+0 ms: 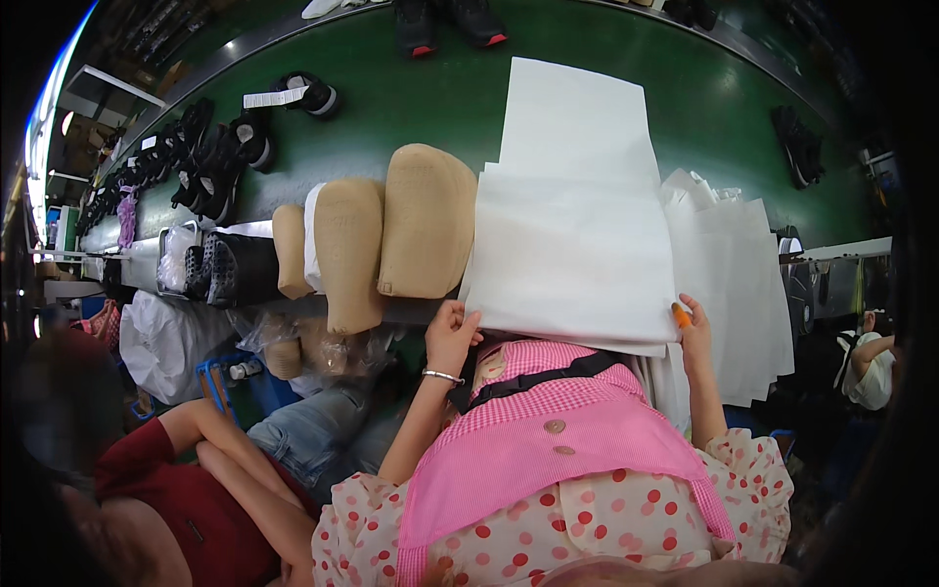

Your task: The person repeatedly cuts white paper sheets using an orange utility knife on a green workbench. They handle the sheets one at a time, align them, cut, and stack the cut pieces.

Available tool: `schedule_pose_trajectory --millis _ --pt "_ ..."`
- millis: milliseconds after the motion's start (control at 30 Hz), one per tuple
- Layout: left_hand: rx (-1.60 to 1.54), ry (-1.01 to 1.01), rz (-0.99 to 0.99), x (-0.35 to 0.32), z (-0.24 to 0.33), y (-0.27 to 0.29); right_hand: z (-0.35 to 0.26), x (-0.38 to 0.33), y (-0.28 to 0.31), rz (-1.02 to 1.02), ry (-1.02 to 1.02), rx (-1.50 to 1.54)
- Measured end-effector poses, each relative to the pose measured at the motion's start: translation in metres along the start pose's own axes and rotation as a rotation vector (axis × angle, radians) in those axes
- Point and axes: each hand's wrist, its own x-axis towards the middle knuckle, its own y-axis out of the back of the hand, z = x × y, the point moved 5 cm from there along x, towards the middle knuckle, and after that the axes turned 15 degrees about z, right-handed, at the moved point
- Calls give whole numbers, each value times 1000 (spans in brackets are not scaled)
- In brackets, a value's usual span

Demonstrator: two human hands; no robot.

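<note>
I see my left hand [452, 336] and right hand [693, 331] pinching the near corners of a white tissue paper sheet [572, 259] on the green conveyor belt [391, 98]; its near edge hides behind my pink apron [558, 440].

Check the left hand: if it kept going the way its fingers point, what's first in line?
The left hand already grips the white paper stack; straight ahead along the stack's edge, likely the tan shoe insoles, though depth is unclear.
</note>
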Motion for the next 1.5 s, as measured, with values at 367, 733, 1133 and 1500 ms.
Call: schedule_pose_trajectory --millis 367,733,1133,1500 --pt "-139 197 -76 -12 -5 3 15 12 4 -196 -42 -110" --pt "-102 190 -63 -15 -18 2 -110 35 -52 30 842 -343" --pt "-98 228 19 -26 -19 9 -97 94 -288 -470 1093 -792" --pt "-59 270 26 -30 -11 8 -74 115 -332 -469 1146 -987"
